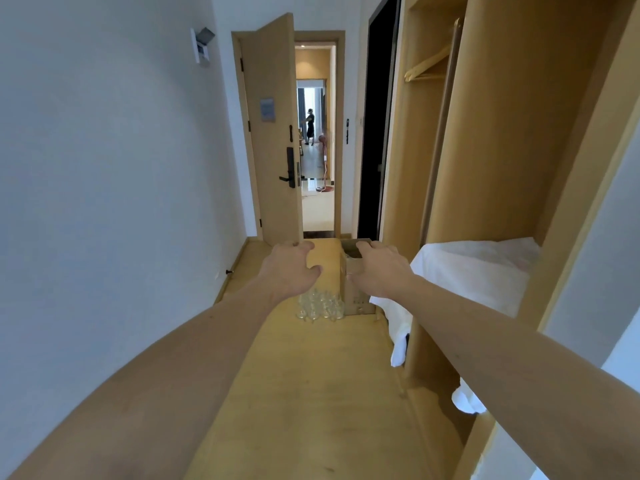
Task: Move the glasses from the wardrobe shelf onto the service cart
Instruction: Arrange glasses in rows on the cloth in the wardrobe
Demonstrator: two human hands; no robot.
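Several clear glasses point(320, 306) stand in a tight cluster on the light wooden floor point(311, 393), touching the left side of a cardboard box point(360, 303). Both my arms stretch forward. My left hand point(291, 268) hovers above the glasses with loosely curved fingers and holds nothing. My right hand point(379, 271) is spread over the top of the box; I cannot tell whether it touches it. The wardrobe shelf point(485, 271) to the right is covered with a white cloth. No service cart is in view.
The open wardrobe point(502, 133) with hangers point(426, 67) lines the right side, and a white wall lies on the left. A wooden door point(270, 133) stands open ahead onto a corridor, where a person point(309, 124) stands far off. White cloth point(398, 341) hangs off the shelf edge.
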